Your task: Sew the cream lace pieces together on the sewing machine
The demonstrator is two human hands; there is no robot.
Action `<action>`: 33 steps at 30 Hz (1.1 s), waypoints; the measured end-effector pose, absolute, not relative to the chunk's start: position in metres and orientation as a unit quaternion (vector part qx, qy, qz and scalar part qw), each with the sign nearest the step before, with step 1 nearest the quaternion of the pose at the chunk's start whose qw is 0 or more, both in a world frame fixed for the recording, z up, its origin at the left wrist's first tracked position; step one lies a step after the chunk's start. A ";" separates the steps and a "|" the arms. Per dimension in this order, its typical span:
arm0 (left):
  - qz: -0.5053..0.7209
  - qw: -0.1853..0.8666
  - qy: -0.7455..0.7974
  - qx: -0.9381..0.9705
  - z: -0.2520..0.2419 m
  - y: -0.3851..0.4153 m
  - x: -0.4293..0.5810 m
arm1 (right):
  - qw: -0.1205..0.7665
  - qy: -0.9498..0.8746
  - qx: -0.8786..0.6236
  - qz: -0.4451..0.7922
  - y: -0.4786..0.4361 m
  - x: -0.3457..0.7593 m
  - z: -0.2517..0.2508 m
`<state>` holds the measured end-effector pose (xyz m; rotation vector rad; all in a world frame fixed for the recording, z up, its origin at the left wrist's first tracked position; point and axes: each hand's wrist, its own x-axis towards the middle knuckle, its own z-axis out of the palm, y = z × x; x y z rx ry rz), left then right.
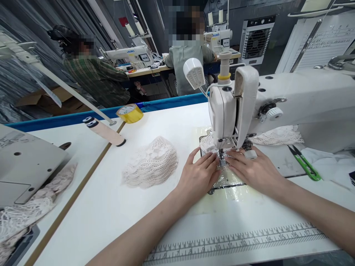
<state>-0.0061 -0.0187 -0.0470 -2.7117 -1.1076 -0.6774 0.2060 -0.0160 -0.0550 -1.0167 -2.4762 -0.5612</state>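
A white sewing machine (pixel 226 107) stands over the right part of the table. Under its presser foot lies a piece of white lace (pixel 206 143), partly covered by my fingers. My left hand (pixel 201 168) presses flat on the lace just left of the needle, its fingers stretched forward and the thumb apart. On the other side of the needle, my right hand (pixel 252 164) lies with extended fingers on the lace edge. More lace (pixel 279 136) spreads behind the right hand, beneath the machine arm. A pile of lace pieces (pixel 152 162) sits left of my left hand.
Green thread snips (pixel 306 164) lie at the right beside white cloth. A thread cone (pixel 104 131) and a yellow tape roll (pixel 129 113) rest at the back left. A printed ruler (pixel 235 244) runs along the front edge. Two people sit at machines beyond the blue-edged table.
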 end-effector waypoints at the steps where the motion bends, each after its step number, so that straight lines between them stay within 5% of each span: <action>1: -0.225 0.067 -0.368 -0.900 -0.047 -0.019 -0.006 | 0.199 -0.887 -0.365 -0.201 -0.016 0.206 -0.055; 26: -0.184 0.097 -0.405 -0.890 -0.042 -0.016 -0.009 | 0.182 -0.889 -0.383 -0.172 -0.017 0.205 -0.050; 33: -0.239 0.140 -0.383 -0.881 -0.030 -0.033 -0.009 | 0.239 -0.888 -0.345 -0.187 -0.024 0.208 -0.044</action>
